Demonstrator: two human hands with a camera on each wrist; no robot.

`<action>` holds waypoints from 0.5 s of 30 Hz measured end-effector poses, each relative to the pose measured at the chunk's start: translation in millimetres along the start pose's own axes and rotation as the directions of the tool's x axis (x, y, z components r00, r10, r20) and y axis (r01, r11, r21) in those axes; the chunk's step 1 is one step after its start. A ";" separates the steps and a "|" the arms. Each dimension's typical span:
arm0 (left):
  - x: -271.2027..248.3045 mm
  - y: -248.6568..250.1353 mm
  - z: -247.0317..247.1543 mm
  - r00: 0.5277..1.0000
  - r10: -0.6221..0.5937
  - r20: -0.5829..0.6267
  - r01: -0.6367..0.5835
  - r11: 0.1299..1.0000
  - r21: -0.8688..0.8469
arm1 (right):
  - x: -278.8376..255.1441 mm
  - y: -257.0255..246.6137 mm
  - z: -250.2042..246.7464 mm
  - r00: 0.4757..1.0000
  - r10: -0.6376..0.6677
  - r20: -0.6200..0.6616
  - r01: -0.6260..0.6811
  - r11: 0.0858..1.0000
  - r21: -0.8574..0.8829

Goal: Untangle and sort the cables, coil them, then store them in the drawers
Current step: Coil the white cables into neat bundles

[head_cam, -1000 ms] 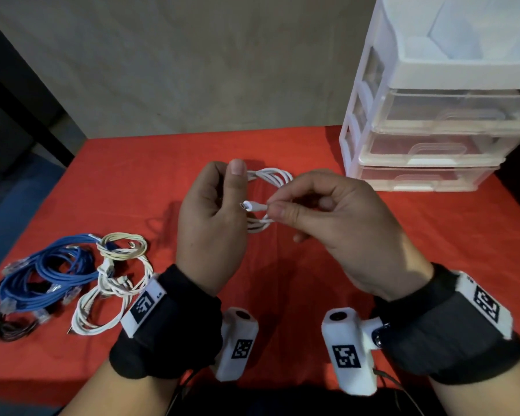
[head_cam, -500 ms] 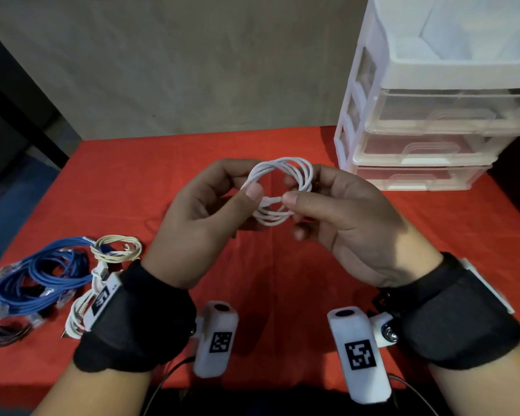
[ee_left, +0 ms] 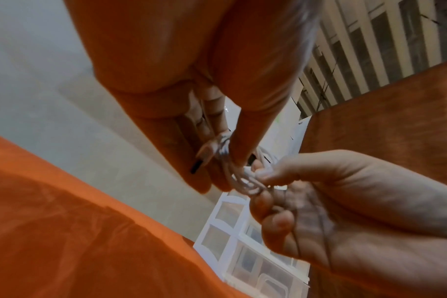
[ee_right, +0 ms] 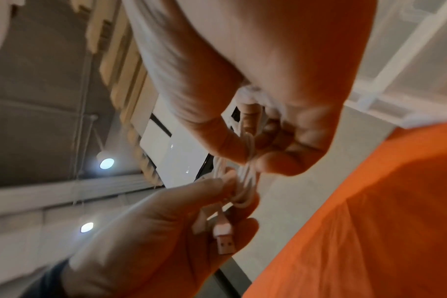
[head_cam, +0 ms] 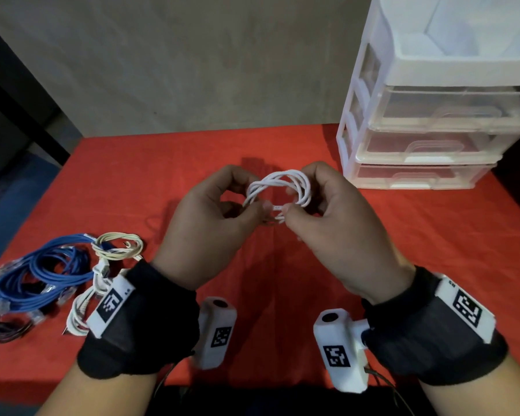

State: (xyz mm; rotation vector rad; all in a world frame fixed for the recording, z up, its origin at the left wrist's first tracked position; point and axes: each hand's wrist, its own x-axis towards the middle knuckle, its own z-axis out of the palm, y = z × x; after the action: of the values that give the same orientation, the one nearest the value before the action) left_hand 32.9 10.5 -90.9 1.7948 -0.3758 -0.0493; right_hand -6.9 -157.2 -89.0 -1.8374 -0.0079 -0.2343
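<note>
While both hands hold the white cable (head_cam: 278,187) in the air over the red tabletop (head_cam: 192,163), just left of the drawer unit (head_cam: 427,121), the coiling of this one looks nearly done: it already sits in a small round bundle of several loops. The left hand (head_cam: 204,223) pinches the coil's near edge between thumb and curled fingers (ee_left: 209,149), and the right hand (head_cam: 339,232) pinches the same edge from the other side, with one USB plug (ee_right: 225,240) hanging loose beneath. My guess is that the free end is being tucked or wound around the loops to lock them.

Well to the left of the drawer unit, by the tabletop's edge, lie a blue cable bundle (head_cam: 39,271), a beige coil (head_cam: 117,247), more white cable (head_cam: 81,310) and a dark cable (head_cam: 6,328); some look coiled, yet none is stored. All drawers appear closed, so storing seems wholly left to do.
</note>
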 end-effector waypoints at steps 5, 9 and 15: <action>-3.1 1.1 4.4 1.000 0.017 -0.010 -0.016 0.992 0.128 | -1.6 1.8 3.9 0.999 0.032 -0.015 -0.032 0.999 -0.003; 0.9 -0.6 -1.9 1.000 -0.030 -0.006 0.030 0.998 0.063 | 0.2 1.4 2.0 1.000 0.031 -0.005 -0.030 0.995 0.093; -0.7 -5.6 2.2 0.999 0.039 -0.029 -0.035 0.991 0.126 | 0.2 2.0 3.1 0.992 -0.122 0.035 0.124 0.988 -0.092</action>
State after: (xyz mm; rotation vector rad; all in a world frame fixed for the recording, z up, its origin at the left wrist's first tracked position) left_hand 32.9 9.8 -96.9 1.9101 -0.3971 0.0294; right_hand -6.0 -154.8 -91.7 -1.9367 -0.1329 -0.2987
